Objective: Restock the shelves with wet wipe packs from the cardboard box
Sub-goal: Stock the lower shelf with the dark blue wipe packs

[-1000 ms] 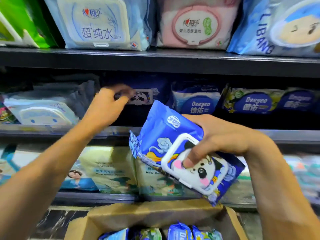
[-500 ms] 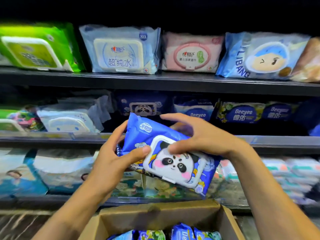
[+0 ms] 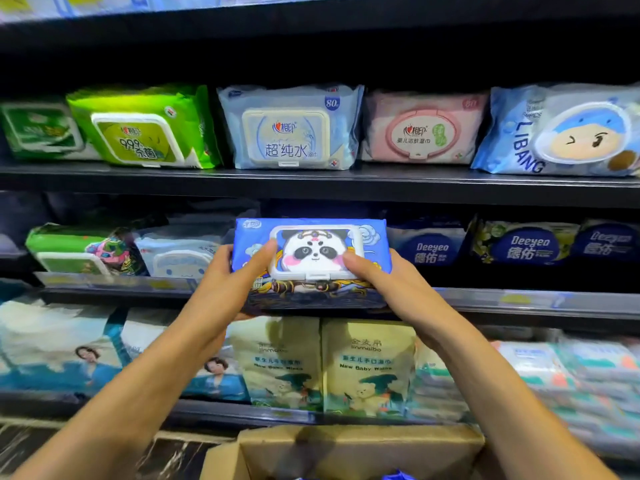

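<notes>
Cardboard box (image 3: pixel 360 448) is sitting nearest, low at the bottom edge with its flaps open. Above it the left hand (image 3: pixel 225 282) and right hand (image 3: pixel 388 282) are reaching up well apart. Each is clamping one end of a blue panda pack (image 3: pixel 311 258), with the thumb lying on the front beside the white flip lid and the fingers curling behind. The pack is facing outward and level at the front lip of the middle shelf (image 3: pixel 519 301); whether it is resting there I cannot tell. Below the hands, two cream packs (image 3: pixel 367 365) are standing side by side on the lower shelf (image 3: pixel 242 412), reading "jinmaibo" and "New Baby Wipes". Just right of the panda pack, dark blue Deeyeo packs (image 3: pixel 526 244) are lining the middle shelf. Farther up, the top row is showing a green pack (image 3: pixel 145 129) marked "99.9%", a pale blue pack (image 3: pixel 287 129) reading "超纯水" and "80", a pink pack (image 3: pixel 422 129) with a round lid, and a LIBANG pack (image 3: pixel 561 133).
</notes>
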Demonstrator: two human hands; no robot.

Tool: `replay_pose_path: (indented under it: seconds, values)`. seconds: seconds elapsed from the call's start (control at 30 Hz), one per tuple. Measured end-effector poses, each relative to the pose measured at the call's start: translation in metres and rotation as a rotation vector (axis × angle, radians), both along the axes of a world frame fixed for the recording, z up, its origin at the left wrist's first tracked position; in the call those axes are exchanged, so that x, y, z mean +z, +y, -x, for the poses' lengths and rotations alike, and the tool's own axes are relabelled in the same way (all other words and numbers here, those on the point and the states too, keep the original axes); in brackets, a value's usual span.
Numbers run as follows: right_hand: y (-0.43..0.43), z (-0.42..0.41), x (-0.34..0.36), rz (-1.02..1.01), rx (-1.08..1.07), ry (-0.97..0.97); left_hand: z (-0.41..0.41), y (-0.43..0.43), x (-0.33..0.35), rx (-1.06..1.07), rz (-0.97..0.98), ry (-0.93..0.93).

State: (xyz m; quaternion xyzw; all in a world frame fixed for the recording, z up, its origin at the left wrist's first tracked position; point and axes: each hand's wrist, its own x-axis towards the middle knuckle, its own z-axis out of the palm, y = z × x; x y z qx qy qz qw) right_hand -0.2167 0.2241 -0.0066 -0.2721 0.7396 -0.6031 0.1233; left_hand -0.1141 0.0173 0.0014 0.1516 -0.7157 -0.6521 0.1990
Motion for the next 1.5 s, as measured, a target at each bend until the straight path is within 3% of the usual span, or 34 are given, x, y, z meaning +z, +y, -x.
replay_pose_path:
  seconds: [0.1,0.3,0.57,0.73,0.8,0.87,1.03,1.27,1.4,1.5]
  values:
    - [-0.013,0.010,-0.001,-0.091,-0.196,0.114,0.012,-0.007,0.005,-0.043,0.237,-0.009]
    - [-0.024,0.018,-0.005,-0.245,-0.382,0.203,0.037,-0.014,-0.003,-0.036,0.297,0.009]
    - [-0.039,0.041,-0.018,-0.049,-0.345,0.244,0.070,-0.038,-0.025,0.120,0.353,0.168]
    - [-0.052,0.068,-0.025,-0.337,-0.384,0.312,0.096,-0.057,-0.038,0.175,0.507,-0.087]
    - [-0.052,0.076,-0.028,-0.437,-0.405,0.307,0.107,-0.062,-0.042,0.161,0.537,-0.053]
    - [-0.050,0.082,-0.028,-0.466,-0.419,0.324,0.115,-0.067,-0.042,0.118,0.563,-0.013]
    - [-0.056,0.099,-0.030,-0.525,-0.400,0.381,0.131,-0.076,-0.042,0.101,0.794,-0.118]
    - [-0.082,0.143,-0.021,-0.730,-0.400,0.295,0.157,-0.080,-0.038,0.109,0.948,-0.222]
    - [-0.078,0.130,-0.022,-0.764,-0.426,0.359,0.156,-0.079,-0.030,0.145,1.096,-0.382]
    - [-0.059,0.110,-0.023,-0.802,-0.486,0.566,0.143,-0.074,-0.024,0.120,1.218,-0.463]
